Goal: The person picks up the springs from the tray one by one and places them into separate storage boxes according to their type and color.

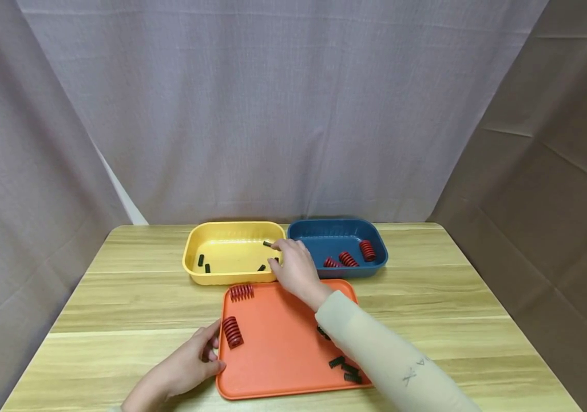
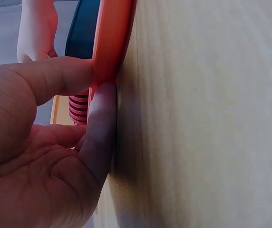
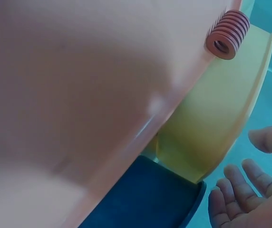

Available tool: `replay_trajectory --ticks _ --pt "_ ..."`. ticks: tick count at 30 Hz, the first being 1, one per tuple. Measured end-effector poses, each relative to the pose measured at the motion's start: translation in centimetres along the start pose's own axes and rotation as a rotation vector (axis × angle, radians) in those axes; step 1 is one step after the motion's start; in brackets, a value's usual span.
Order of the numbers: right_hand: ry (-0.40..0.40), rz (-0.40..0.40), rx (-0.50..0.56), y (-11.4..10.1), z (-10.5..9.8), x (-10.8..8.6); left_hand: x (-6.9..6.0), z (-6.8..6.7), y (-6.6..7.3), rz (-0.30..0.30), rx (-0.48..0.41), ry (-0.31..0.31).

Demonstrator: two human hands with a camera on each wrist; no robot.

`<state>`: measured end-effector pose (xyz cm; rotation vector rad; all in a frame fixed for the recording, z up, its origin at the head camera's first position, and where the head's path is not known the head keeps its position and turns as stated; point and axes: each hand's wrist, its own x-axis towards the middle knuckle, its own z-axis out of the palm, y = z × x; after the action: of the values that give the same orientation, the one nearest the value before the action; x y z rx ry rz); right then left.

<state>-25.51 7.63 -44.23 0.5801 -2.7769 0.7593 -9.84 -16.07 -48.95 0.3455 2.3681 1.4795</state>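
Note:
The left hand (image 1: 185,363) grips the left edge of an orange tray (image 1: 278,355), its thumb and fingers on either side of the rim in the left wrist view. Above the right side of the yellow bin (image 1: 231,278) hovers the right hand (image 1: 297,272), thumb and fingers apart; nothing shows between them in the right wrist view. Small dark springs (image 1: 201,260) lie scattered in that bin. Two red springs (image 1: 233,332) lie along the tray's left side. Several dark springs (image 1: 337,362) are at its lower right, one partly hidden by the right sleeve.
A blue bin (image 1: 382,257) stands against the yellow bin's right side, with red springs (image 1: 368,250) inside. Both sit behind the tray on a wooden table (image 1: 118,297). Grey curtains (image 1: 273,114) hang at the back and sides.

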Motion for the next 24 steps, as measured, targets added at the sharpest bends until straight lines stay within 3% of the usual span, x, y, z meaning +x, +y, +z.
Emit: replay_trajectory --ticks 6,13,24 --pt "-0.006 -0.005 0.036 0.6 -1.2 -1.1 0.0 0.0 0.0 0.0 0.023 -0.001" --pt "-0.057 -0.014 0.093 2.0 -3.7 -3.8 0.0 -0.1 0.3 -0.003 0.018 -0.01" --pt "-0.269 -0.043 0.195 6.1 -7.0 -9.9 -0.1 -0.1 -0.2 0.002 0.037 -0.006"
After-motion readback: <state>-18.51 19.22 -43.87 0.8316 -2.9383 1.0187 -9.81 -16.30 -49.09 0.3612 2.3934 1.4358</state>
